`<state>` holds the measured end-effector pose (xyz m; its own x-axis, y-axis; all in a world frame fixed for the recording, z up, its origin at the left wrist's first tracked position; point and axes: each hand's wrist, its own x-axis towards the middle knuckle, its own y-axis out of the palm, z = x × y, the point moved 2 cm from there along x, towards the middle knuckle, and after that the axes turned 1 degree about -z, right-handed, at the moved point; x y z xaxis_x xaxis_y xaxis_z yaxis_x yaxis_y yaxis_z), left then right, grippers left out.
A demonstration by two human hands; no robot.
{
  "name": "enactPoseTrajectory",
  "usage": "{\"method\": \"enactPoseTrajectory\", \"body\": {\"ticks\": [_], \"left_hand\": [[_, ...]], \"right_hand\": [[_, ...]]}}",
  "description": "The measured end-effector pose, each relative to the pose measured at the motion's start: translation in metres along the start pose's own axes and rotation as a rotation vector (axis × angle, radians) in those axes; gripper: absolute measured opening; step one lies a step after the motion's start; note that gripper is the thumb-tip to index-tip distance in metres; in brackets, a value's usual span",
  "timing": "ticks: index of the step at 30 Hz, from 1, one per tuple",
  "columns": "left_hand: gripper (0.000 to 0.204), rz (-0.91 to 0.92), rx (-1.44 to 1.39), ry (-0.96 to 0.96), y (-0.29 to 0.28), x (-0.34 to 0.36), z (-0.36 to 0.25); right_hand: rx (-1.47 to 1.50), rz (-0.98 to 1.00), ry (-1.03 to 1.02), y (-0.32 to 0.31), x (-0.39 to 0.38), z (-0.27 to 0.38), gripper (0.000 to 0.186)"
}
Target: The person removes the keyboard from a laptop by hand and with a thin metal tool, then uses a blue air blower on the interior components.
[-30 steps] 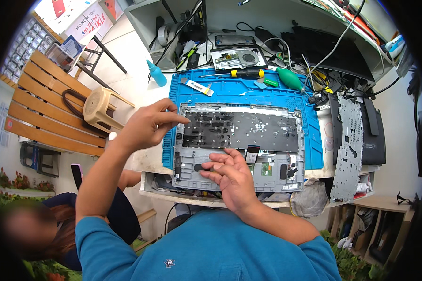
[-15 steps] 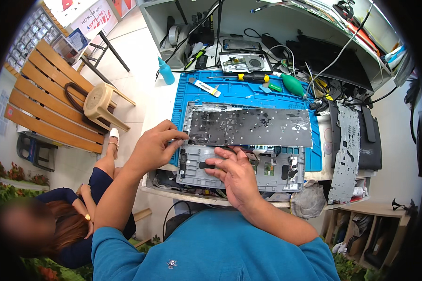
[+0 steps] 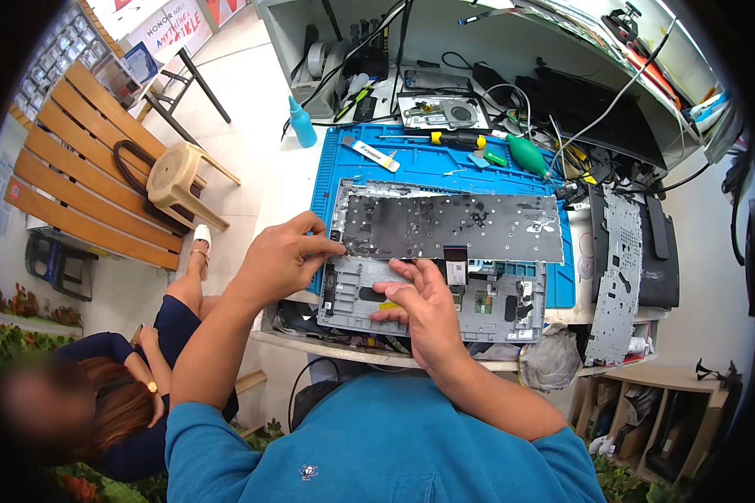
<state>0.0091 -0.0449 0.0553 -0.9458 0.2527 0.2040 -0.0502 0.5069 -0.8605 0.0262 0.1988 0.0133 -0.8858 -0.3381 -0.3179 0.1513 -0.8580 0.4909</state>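
A laptop keyboard (image 3: 453,225), its black backing face up, lies over the upper part of a grey laptop casing (image 3: 499,323). My left hand (image 3: 281,258) pinches the keyboard's lower left corner between thumb and fingertips. Below the keyboard's near edge, my right hand (image 3: 424,308) hovers palm up over the casing, fingers loosely apart and partly curled, gripping nothing. Just right of its fingertips a flat ribbon cable (image 3: 455,267) with a white label hangs from the keyboard. Whether the right fingertips touch the keyboard's edge I cannot tell.
Under the casing is a blue work mat (image 3: 327,189). Behind lie a screwdriver (image 3: 457,140), a green air blower (image 3: 527,156) and a blue bottle (image 3: 300,124). A perforated metal plate (image 3: 619,268) leans at right. A seated person (image 3: 113,377) is at lower left.
The ribbon cable with its white label now shows below the keyboard's near edge. The keyboard and both hands have shifted slightly right. My left hand keeps its pinch.
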Motion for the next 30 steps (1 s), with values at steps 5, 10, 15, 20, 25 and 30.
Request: {"method": "enactPoseTrajectory", "body": {"ticks": [5, 10, 15, 20, 25, 30], "left_hand": [[0.026, 0.012, 0.014, -0.012, -0.005, 0.0, 0.003], [0.019, -0.007, -0.263, -0.081, -0.004, 0.004, -0.004], [0.015, 0.101, -1.031, -0.334, 0.011, 0.011, -0.003], [0.02, 0.188, -1.528, -0.569, 0.024, 0.018, -0.013], [0.019, 0.241, -1.488, -0.609, 0.029, 0.024, -0.031], [0.02, 0.301, -1.486, -0.558, 0.035, 0.027, -0.041]], "right_hand": [[-0.059, 0.004, -0.008, 0.0, 0.0, 0.001, 0.066], [0.028, 0.019, 0.021, -0.001, -0.003, 0.004, 0.069], [0.219, 0.039, 0.107, -0.006, -0.013, 0.006, 0.088], [-0.01, 0.193, -0.032, -0.005, -0.026, 0.021, 0.054], [-0.294, 0.153, -0.268, 0.0, 0.021, 0.068, 0.041], [-0.266, 0.196, -0.195, -0.007, 0.038, 0.081, 0.025]]}}
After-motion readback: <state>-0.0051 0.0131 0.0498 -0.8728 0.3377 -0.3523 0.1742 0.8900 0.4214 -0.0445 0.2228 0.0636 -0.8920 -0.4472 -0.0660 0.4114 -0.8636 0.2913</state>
